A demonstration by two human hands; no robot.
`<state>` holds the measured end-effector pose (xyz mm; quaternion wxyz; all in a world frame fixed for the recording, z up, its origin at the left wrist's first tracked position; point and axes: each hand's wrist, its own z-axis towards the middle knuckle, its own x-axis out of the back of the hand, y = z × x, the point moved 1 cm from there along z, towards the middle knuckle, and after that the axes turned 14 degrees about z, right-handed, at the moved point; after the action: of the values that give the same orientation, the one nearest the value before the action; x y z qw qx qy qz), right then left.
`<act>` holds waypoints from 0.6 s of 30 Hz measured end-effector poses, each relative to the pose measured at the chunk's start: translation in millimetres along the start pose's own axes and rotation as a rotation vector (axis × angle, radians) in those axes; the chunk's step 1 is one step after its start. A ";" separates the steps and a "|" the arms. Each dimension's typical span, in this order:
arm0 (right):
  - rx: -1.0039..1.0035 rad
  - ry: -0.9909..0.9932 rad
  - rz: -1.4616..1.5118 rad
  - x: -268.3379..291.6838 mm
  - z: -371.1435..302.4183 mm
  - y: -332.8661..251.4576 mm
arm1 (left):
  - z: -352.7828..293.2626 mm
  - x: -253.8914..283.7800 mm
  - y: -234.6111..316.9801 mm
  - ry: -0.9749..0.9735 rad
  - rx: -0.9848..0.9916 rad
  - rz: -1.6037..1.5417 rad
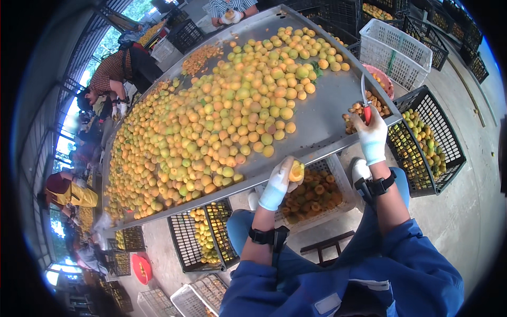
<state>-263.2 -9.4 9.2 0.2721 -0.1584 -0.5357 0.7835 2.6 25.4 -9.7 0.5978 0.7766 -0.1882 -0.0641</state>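
Observation:
My left hand (pixel 282 179), in a white glove with a pale blue cuff, grips a yellow apricot (pixel 297 170) just off the near edge of the metal table. The fruit looks cut, with paler flesh showing. Over the table's right corner, my gloved right hand (pixel 372 134) is closed around the red handle of a curved knife (pixel 367 112), its thin blade pointing up and away. Brown apricot pits (pixel 350 124) lie in a small heap beside that hand. A large spread of yellow-orange apricots (pixel 227 113) covers much of the metal table (pixel 330 119).
Below my left hand stands a white crate (pixel 346 203) of apricot halves. Black crates of apricots sit at right (pixel 449 142) and left (pixel 182 248). White stacked baskets (pixel 396 50) and a pink basin (pixel 385 79) stand beyond the right edge. Several people work around the table.

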 end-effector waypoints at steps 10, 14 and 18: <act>-0.353 -0.044 0.437 14.5 13.5 51.9 | -1.7 -32.2 -15.0 -0.118 -0.110 0.590; -0.484 -0.076 0.702 20.5 13.8 24.4 | -23.1 -32.0 -46.5 -0.227 -0.121 0.994; -0.539 -0.108 0.684 35.2 21.4 10.4 | -21.9 -11.9 -86.9 -0.205 -0.210 1.244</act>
<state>-305.6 -7.4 9.1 -0.0826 -0.3509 -0.6510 0.6680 17.5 68.2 -87.9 0.5752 0.4494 -0.6527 0.2031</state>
